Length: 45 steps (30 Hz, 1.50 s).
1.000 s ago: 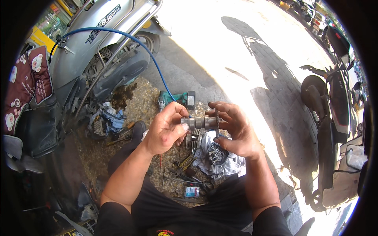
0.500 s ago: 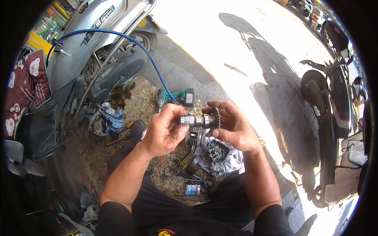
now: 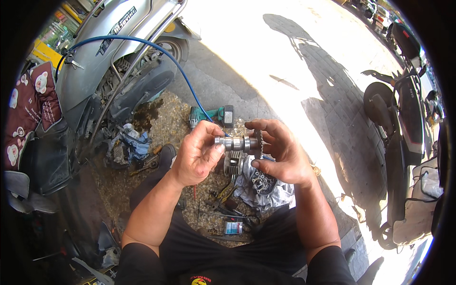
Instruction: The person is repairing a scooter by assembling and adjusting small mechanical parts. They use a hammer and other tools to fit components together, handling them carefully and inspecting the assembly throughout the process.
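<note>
A shiny metal camshaft (image 3: 236,144) lies roughly level between my two hands above the ground. My left hand (image 3: 197,154) pinches its left end with thumb and fingers. A toothed sprocket (image 3: 259,144) sits on the right end, where my right hand (image 3: 283,154) curls around it, thumb below and fingers above. A blue hose (image 3: 178,65) comes down from the upper left, and its lower end passes behind my left hand. Beneath the camshaft are a finned metal engine part (image 3: 233,166) and a cylinder head (image 3: 262,182) on a crumpled cloth (image 3: 273,201).
A teal cordless power tool (image 3: 218,115) lies beyond my hands. Pliers (image 3: 223,195), other tools and a small box (image 3: 233,228) are on the ground between my legs. A silver scooter (image 3: 95,71) stands at left, another two-wheeler (image 3: 408,118) at right. Blue rags (image 3: 135,142) lie left.
The camshaft has shifted slightly left and its sprocket shows more edge-on. My right fingers have shifted a little around the sprocket. Both hands keep their hold.
</note>
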Motion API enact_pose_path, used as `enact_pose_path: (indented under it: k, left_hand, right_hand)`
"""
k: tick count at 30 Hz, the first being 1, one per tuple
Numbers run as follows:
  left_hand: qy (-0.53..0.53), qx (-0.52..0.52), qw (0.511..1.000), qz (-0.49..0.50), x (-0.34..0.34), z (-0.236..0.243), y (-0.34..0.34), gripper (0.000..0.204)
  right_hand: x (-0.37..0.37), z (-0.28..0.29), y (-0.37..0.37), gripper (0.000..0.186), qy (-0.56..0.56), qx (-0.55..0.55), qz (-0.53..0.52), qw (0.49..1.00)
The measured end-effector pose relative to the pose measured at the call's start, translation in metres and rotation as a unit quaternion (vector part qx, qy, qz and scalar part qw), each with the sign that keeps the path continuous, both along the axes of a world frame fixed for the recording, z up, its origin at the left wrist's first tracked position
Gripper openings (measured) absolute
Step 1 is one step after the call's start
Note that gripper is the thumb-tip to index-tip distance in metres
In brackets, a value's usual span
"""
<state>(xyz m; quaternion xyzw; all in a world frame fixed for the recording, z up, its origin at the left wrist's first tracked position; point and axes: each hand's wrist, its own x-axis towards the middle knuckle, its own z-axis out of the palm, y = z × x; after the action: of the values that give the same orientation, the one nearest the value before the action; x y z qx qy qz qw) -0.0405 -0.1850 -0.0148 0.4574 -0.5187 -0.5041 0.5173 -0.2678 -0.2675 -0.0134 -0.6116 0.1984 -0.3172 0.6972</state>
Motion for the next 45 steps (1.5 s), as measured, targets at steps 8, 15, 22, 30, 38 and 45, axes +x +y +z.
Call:
enact_pose_path:
  k: [8, 15, 22, 30, 38, 45]
  left_hand:
    - [0.022, 0.017, 1.000, 0.005, -0.001, 0.001, 0.000, 0.019]
    - [0.034, 0.024, 0.999, 0.007, -0.001, 0.002, 0.001, 0.019]
    - [0.022, 0.018, 1.000, 0.011, 0.001, 0.000, 0.000, 0.021]
    - [0.024, 0.024, 0.999, 0.009, -0.001, 0.000, -0.001, 0.020]
    - [0.046, 0.041, 0.998, 0.006, -0.001, 0.003, -0.001, 0.018]
    - [0.038, 0.037, 0.998, 0.014, -0.001, 0.001, -0.002, 0.019]
  right_hand:
    - [0.001, 0.003, 0.001, 0.076, 0.038, -0.088, -0.022, 0.995]
    - [0.000, -0.003, 0.000, 0.081, 0.051, -0.185, -0.022, 0.981]
    - [0.005, -0.007, 0.002, 0.084, -0.023, 0.100, 0.013, 0.995]
    - [0.001, -0.007, 0.000, 0.076, -0.003, 0.054, 0.017, 0.998]
    - [0.002, -0.005, 0.000, 0.077, 0.018, -0.004, 0.000, 1.000]
    - [0.005, -0.003, 0.003, 0.087, 0.080, -0.123, -0.035, 0.989]
